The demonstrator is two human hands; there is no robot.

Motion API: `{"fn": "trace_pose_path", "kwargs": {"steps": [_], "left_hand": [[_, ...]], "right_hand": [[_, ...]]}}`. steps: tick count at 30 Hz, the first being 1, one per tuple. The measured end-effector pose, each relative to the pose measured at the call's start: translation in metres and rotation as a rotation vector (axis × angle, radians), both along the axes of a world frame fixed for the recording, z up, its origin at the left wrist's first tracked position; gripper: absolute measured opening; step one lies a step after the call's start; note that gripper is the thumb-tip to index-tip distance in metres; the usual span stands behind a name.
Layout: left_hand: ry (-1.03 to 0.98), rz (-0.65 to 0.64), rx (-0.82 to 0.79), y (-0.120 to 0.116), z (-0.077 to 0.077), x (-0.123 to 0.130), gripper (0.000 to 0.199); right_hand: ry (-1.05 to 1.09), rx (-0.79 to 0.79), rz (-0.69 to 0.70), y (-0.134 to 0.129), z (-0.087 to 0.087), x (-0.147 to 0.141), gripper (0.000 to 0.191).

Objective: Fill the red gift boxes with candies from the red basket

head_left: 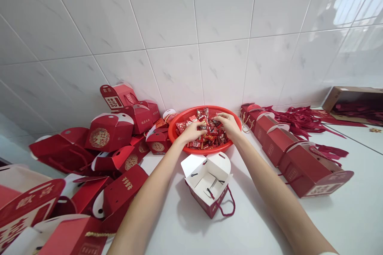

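Observation:
A red plastic basket (176, 137) stands against the wall, filled with small wrapped candies (209, 137), mostly red. My left hand (194, 132) reaches over its left side, fingers stretched out and apart among the wrappers. On the right side of the basket, my right hand (229, 124) has its fingers bent but apart, touching the candies. I see no candy clearly gripped in either hand. Between my forearms, in front of the basket, an unfolded gift box (206, 185) stands with its flaps up. It is white inside and dark red outside, with a cord handle hanging at its front right.
Many red gift boxes (110, 131) are piled on the left. A row of closed red boxes (277, 145) runs along the right. Behind it lie dark red ribbons (299, 121) and an open cardboard box (344, 101). The tiled wall (224, 71) bounds the white table (251, 223).

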State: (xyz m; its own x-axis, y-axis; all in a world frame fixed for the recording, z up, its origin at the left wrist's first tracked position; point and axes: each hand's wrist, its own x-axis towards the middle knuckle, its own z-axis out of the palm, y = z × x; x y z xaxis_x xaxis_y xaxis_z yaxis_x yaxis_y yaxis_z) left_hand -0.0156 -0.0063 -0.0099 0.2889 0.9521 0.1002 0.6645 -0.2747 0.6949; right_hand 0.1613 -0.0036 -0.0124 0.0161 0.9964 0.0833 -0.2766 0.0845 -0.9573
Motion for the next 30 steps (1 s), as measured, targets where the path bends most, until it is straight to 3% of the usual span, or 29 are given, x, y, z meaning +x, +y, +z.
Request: {"fn": "trace_pose_path", "kwargs": {"steps": [3,7,12,17,20,23,25,30], "left_hand": [[-0.152,0.106,0.016,0.007,-0.002,-0.001,0.036],[-0.299,0.14,-0.023,0.012,-0.005,-0.002,0.044],[-0.405,0.044,-0.019,0.007,-0.005,-0.003,0.031],[-0.554,-0.012,-0.146,0.001,-0.002,-0.002,0.034],[-0.579,-0.048,-0.126,0.0,-0.001,0.0,0.034],[-0.501,-0.012,-0.133,-0.002,-0.002,0.002,0.033],[-0.348,-0.026,-0.145,-0.004,-0.002,0.003,0.031],[0.256,-0.262,-0.247,-0.012,0.0,0.007,0.015]], "right_hand": [[-0.026,0.028,0.055,0.001,0.0,0.001,0.009],[-0.076,0.035,0.125,0.003,-0.003,0.002,0.011],[-0.089,0.005,0.148,0.003,-0.003,0.003,0.013],[-0.098,-0.005,0.134,0.0,0.0,0.003,0.012],[-0.083,-0.011,0.183,0.0,0.0,0.002,0.015],[-0.097,0.056,0.111,0.002,-0.003,0.001,0.017],[-0.092,0.094,0.011,0.003,-0.005,0.001,0.017],[-0.099,0.107,-0.093,0.006,-0.009,0.002,0.018]]}}
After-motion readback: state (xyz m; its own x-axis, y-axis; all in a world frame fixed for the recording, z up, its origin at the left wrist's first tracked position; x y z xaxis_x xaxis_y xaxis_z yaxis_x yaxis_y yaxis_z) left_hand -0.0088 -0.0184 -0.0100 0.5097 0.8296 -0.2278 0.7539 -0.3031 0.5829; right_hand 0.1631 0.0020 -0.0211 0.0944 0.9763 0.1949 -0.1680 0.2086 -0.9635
